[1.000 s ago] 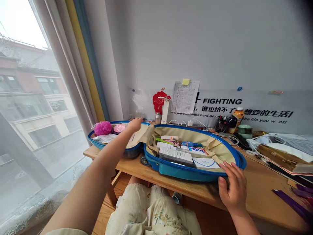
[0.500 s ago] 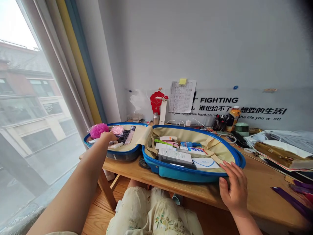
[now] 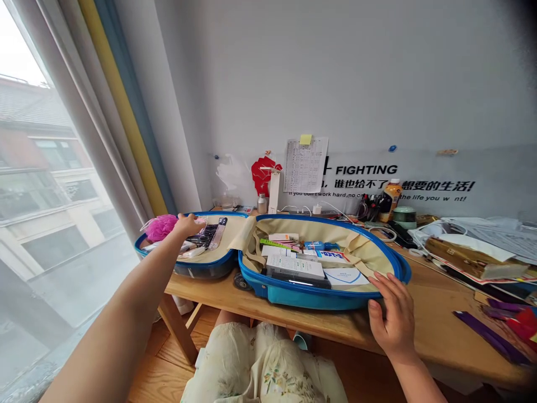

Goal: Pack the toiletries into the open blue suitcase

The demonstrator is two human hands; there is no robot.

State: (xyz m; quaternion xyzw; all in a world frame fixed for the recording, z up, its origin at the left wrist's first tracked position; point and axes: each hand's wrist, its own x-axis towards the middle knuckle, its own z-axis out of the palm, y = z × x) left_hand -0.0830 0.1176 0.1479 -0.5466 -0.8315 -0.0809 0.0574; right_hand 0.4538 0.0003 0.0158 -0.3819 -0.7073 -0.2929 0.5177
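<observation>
A blue hard-shell suitcase lies open on a wooden desk. My left hand reaches into its left half, just right of a pink bath pouf and over small dark packets. Its fingers point away and are mostly hidden. My right hand rests flat, fingers spread, on the near right rim of the right half. That half holds white boxes, a tube and beige straps.
Bottles, cables and a green jar stand along the wall behind the case. Papers and bags pile up at the right, and purple strips lie near the desk's front edge. A window and curtains are to the left.
My left hand pulled back from the far rim of the left half toward the pink pouf, then moved a little right over a pink round item. My right hand stayed on the rim.
</observation>
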